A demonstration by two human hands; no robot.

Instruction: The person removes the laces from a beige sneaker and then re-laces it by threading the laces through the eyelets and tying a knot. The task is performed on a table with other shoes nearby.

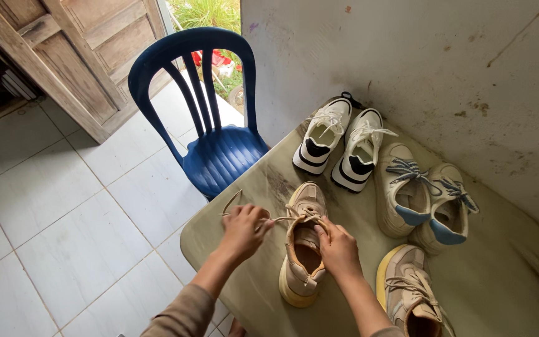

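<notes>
Lacing under way: left hand (243, 226) pinches lace (232, 203) pulled sideways; right hand (338, 248) pinches beige shoe (302, 246) at its eyelets. Next likely needs tension, then threading.

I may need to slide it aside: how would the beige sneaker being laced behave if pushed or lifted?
The beige sneaker probably feels light, being soft fabric on a foam-like sole. Its flat sole should slide, not roll. The lace held by the left hand would dangle; the right hand steadies the upper.

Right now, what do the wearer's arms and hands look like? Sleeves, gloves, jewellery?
Both hands are bare: left hand, right hand. No gloves, rings or watch visible. Taupe-brown long sleeves, pushed up toward the elbows, leave the forearms uncovered.
</notes>
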